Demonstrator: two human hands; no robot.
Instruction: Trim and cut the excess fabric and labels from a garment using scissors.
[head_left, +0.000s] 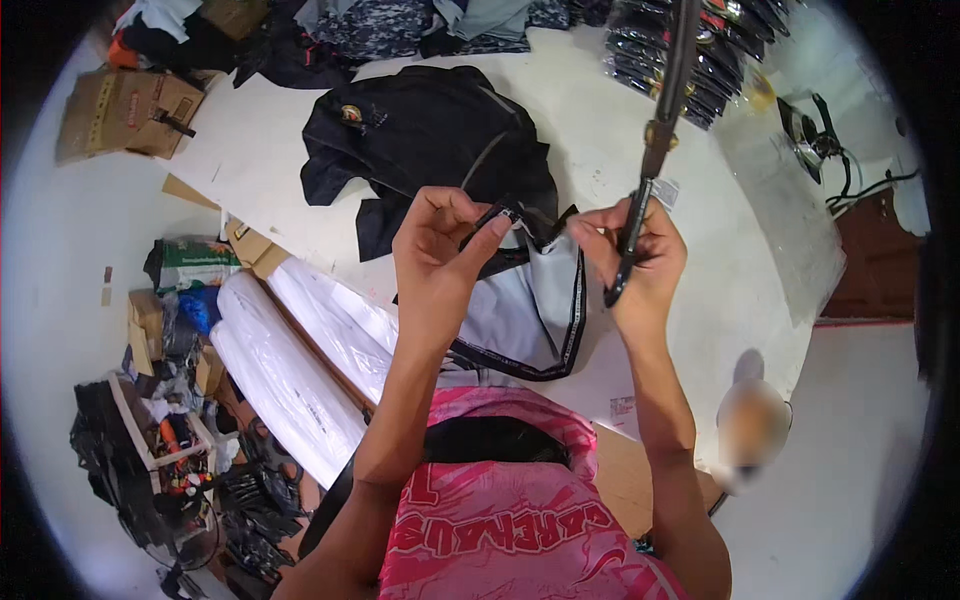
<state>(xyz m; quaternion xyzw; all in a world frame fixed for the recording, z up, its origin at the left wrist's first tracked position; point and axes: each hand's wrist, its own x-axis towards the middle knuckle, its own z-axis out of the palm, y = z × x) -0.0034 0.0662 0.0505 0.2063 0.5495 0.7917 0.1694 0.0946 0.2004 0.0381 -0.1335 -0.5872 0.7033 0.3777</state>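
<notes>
A black short-sleeved shirt (430,140) with a small emblem on its chest is spread over the white table. Its near part is turned to show a light grey inside (505,305) edged with a dark printed band (572,345). My left hand (440,240) pinches the band between thumb and fingers. Scissors (655,145) rest in my right hand (645,255), the dark handle across the fingers and the blades pointing away from me. The right thumb and index finger come together at the cloth's edge; whether they grip it, I cannot tell.
The white table (700,300) carries folded dark garments (390,30) at the far edge and plastic-packed black ones (670,60) at far right. Left stand a cardboard box (130,115) and white wrapped rolls (285,370). A blurred round thing (752,425) is at the right edge.
</notes>
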